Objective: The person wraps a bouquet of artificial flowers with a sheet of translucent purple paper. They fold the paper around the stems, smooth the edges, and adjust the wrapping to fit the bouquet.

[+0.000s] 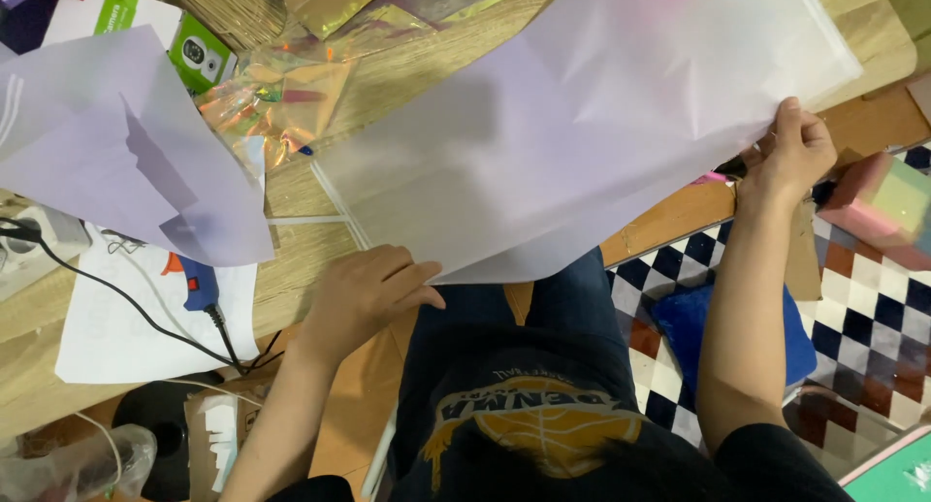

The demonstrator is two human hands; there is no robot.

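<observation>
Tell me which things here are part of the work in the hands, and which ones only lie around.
In the work:
- translucent white sheet
- left hand, at its lower edge
- right hand, pinching its right corner

Lying about:
- blue glue gun with black cord
- iridescent film
- second pale sheet
- pink box

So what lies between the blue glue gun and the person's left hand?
In the head view, only bare wooden tabletop separates the blue glue gun from the left hand, which touches the large translucent white sheet.
</observation>
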